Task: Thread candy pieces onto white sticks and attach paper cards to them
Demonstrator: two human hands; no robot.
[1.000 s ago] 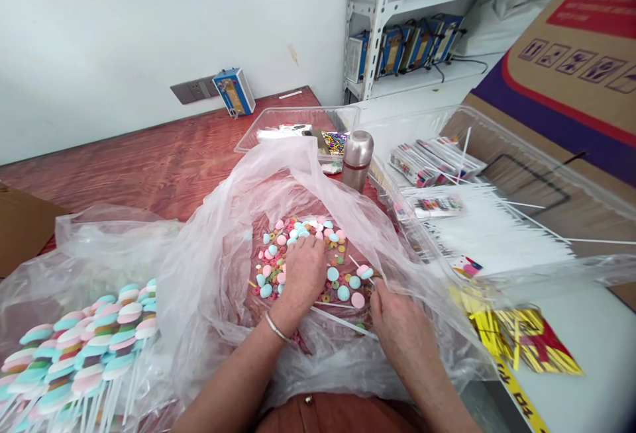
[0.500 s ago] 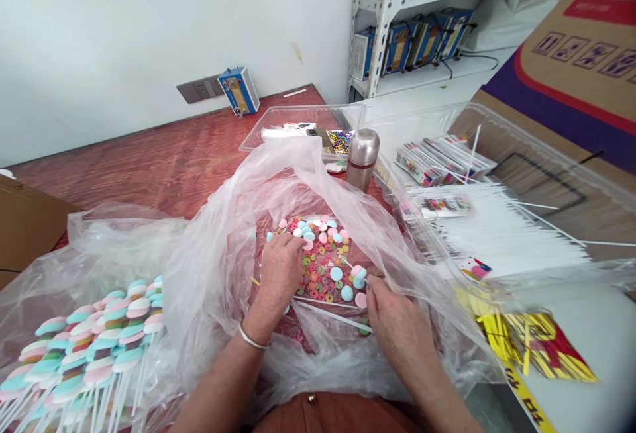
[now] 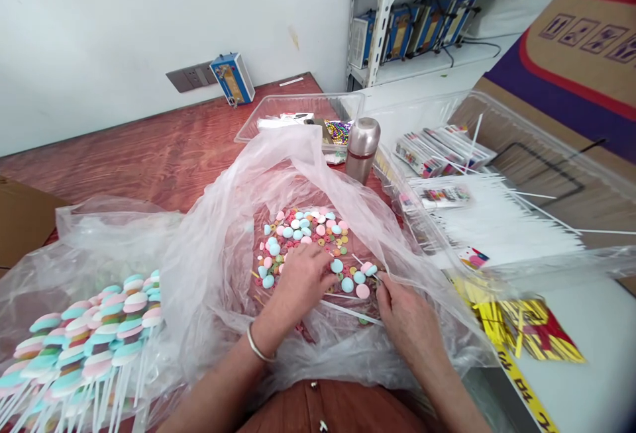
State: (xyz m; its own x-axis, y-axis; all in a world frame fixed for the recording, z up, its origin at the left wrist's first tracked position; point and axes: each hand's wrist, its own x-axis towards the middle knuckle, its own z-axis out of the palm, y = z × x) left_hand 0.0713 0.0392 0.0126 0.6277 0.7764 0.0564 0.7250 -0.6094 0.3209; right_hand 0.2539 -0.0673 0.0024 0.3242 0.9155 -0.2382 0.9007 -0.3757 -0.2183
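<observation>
A heap of small candies (image 3: 302, 222), pastel domes and colourful rings, lies inside a clear plastic bag (image 3: 218, 234) laid open on the red table. Over the rings is my left hand (image 3: 304, 277), fingers bent down and thumb apart; its fingertips are beside a loose blue candy (image 3: 336, 266). Whether they touch a ring I cannot tell. My right hand (image 3: 410, 314) pinches a thin stick at the heap's right side, with a pink and blue candy (image 3: 368, 269) threaded on it. Loose white sticks (image 3: 350, 310) lie between my hands.
Finished candy skewers (image 3: 94, 334) lie in plastic on the left. A steel thermos (image 3: 362, 148) stands behind the bag, beside a clear tray (image 3: 253, 118). At right are a bin of white sticks (image 3: 497, 221), yellow ties (image 3: 531, 327) and a large carton (image 3: 591, 42).
My left hand has moved right and nearer to me, from the far-left candies to the rings near the stick. My right hand keeps its pinch on the stick, almost unmoved.
</observation>
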